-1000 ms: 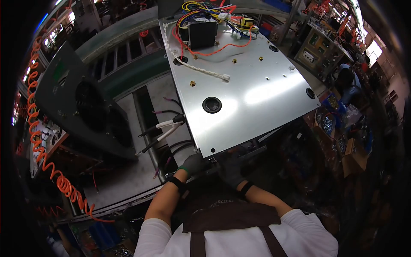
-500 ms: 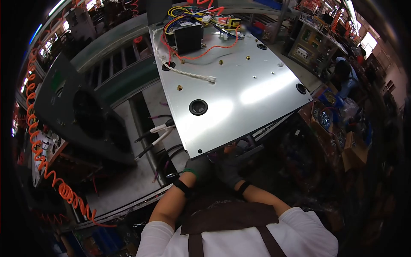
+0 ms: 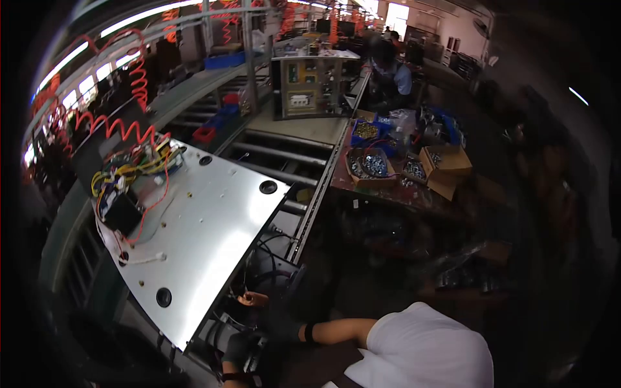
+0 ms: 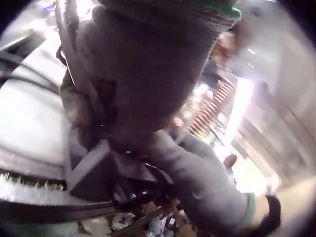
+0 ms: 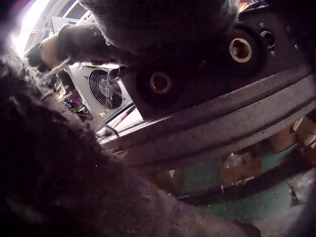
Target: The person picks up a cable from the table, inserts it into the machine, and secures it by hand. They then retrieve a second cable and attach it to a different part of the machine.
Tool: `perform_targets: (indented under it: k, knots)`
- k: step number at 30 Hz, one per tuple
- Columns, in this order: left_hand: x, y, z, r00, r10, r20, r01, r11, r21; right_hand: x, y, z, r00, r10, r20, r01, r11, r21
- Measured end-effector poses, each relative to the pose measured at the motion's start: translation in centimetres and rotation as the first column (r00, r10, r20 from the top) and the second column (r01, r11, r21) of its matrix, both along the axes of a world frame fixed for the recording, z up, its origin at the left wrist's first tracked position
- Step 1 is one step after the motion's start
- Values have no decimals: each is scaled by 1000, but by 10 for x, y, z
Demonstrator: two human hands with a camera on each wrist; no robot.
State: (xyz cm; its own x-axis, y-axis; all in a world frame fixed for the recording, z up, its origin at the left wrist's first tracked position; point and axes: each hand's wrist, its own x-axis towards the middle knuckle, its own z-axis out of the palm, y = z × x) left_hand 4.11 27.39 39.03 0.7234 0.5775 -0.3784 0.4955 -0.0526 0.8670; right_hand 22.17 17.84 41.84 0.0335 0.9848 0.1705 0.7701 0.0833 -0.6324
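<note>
Both gloved hands, left hand [image 3: 238,349] and right hand [image 3: 278,323], reach under the near end of the metal panel [image 3: 200,239]; finger state cannot be told, panel's long axis runs away to the far left

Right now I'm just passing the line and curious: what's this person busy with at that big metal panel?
A person in dark gloves is working at the near edge of a large metal chassis panel on a roller conveyor. Both the left hand and the right hand are down among the parts beneath that edge; what they grip is too dark to tell. A wired transformer sits at the panel's far corner.
</note>
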Motion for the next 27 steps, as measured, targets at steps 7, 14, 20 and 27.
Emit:
perform_targets:
  k: [7, 14, 20, 27]
  knots:
    - [6, -1, -24, 887, -214, -410, 447, 619, 645, 3, -2, 1, 994, 10, 106, -21, 995, 102]
    - [10, -2, -7, 949, -39, -313, 169, 901, 400, -1, -5, -12, 990, -18, 140, -8, 984, 181]
    - [2, 9, -32, 952, 29, -306, 106, 903, 416, -2, 0, -25, 996, 15, 91, -32, 982, 184]
    - [39, -11, 33, 780, 84, -620, 375, 730, 571, 3, -4, -18, 990, 58, 127, -74, 990, 122]
